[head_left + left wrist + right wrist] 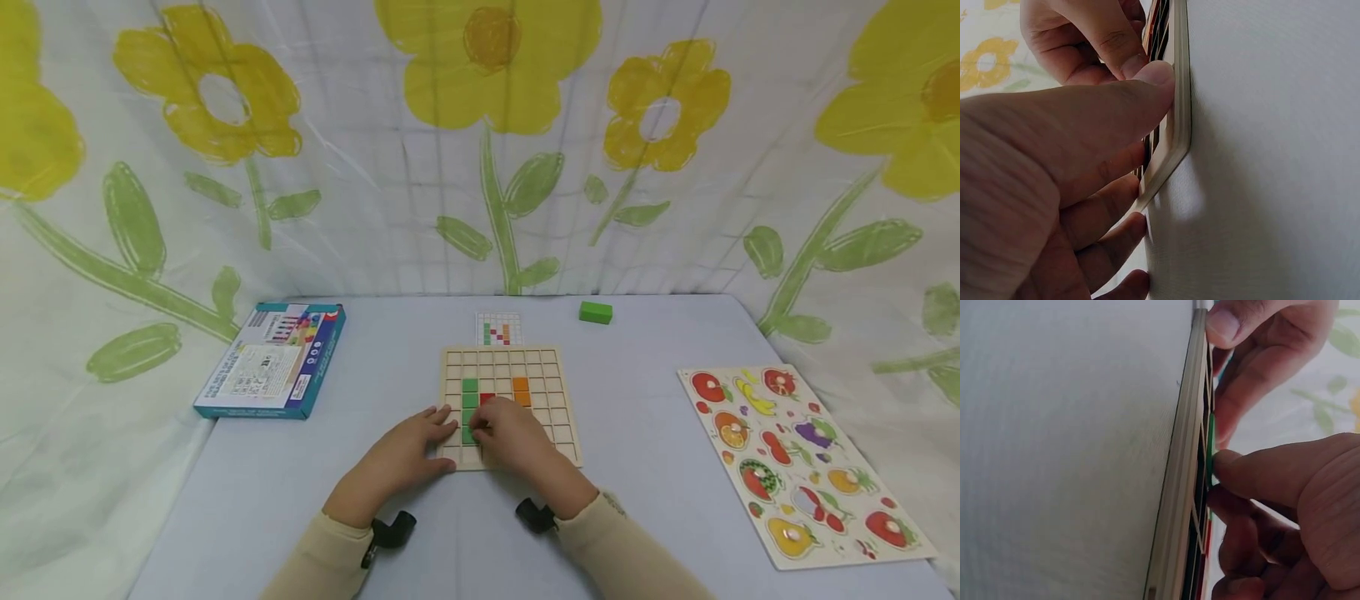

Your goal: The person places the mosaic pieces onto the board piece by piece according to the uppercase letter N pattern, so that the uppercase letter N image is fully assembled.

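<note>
A wooden grid board (567,425) lies flat on the table with a column of green tiles (470,387) toward its left, a red tile (487,397) beside it and orange tiles (521,392) to the right. My left hand (405,450) rests along the board's left edge, fingers extended, its thumb on the near corner. Over the board, my right hand (519,435) has thumb and index finger at a low green tile (1211,440), which they appear to pinch in its cell. That hand hides several cells below the red tile.
A small pattern card (498,318) lies just beyond the board. Behind and right of it is a green block (596,313). At the left sits a blue-and-white box (322,358); a fruit puzzle board (757,500) lies at the right. A flowered curtain (337,250) hangs behind.
</note>
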A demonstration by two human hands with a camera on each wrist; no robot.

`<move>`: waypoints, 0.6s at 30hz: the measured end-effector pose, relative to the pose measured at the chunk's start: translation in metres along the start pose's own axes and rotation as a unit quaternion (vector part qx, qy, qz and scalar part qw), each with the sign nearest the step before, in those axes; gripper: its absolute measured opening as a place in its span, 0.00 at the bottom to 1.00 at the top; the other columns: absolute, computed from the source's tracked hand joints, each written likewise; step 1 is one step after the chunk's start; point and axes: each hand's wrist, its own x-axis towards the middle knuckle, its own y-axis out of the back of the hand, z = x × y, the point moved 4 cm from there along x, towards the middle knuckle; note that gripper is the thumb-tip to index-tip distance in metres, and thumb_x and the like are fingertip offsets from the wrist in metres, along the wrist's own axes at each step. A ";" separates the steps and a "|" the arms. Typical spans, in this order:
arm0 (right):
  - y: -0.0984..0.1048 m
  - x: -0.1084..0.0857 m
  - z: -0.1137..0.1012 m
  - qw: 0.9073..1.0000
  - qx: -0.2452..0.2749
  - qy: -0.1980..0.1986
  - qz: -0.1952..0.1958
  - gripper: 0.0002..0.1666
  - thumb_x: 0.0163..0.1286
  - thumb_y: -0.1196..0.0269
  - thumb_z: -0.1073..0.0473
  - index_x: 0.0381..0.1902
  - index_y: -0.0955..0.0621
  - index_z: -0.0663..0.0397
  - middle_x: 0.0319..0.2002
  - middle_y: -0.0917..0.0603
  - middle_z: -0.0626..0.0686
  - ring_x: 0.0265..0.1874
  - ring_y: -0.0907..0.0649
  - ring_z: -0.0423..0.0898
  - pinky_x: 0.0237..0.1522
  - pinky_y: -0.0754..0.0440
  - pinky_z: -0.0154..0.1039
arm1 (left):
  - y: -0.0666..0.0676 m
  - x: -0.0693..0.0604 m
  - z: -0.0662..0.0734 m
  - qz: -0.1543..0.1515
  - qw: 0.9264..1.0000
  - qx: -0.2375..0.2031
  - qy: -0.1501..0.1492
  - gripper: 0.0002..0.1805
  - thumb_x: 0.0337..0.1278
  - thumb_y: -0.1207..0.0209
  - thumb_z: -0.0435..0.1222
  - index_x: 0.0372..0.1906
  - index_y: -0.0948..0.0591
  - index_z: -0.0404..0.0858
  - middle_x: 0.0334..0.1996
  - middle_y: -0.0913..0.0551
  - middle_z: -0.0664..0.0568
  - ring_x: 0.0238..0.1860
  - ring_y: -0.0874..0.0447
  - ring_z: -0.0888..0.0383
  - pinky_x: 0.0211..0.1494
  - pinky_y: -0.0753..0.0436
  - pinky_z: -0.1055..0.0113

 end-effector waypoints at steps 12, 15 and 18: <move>-0.002 -0.002 0.001 1.000 -0.026 0.007 0.005 0.04 0.76 0.28 0.58 0.38 0.08 0.47 0.36 0.14 0.43 0.36 0.19 0.38 0.44 0.14 0.38 | -0.001 0.001 -0.001 -0.007 1.000 -0.014 -0.007 0.36 0.64 0.23 0.43 0.74 0.19 0.37 0.82 0.29 0.47 0.85 0.35 0.42 0.84 0.31 0.39; -0.002 -0.003 0.000 0.999 -0.019 0.025 0.014 0.04 0.76 0.28 0.56 0.39 0.08 0.46 0.36 0.14 0.41 0.36 0.19 0.37 0.44 0.14 0.36 | -0.002 0.002 -0.006 -0.012 1.000 -0.024 -0.008 0.35 0.67 0.25 0.45 0.75 0.20 0.38 0.83 0.30 0.48 0.85 0.35 0.42 0.84 0.31 0.40; 0.007 -0.006 -0.006 0.998 -0.003 0.046 0.031 0.04 0.78 0.29 0.56 0.41 0.09 0.45 0.38 0.13 0.40 0.36 0.19 0.36 0.42 0.15 0.35 | 0.003 0.002 -0.009 0.011 1.000 -0.018 -0.009 0.32 0.71 0.28 0.46 0.75 0.19 0.39 0.83 0.29 0.49 0.85 0.34 0.42 0.85 0.35 0.35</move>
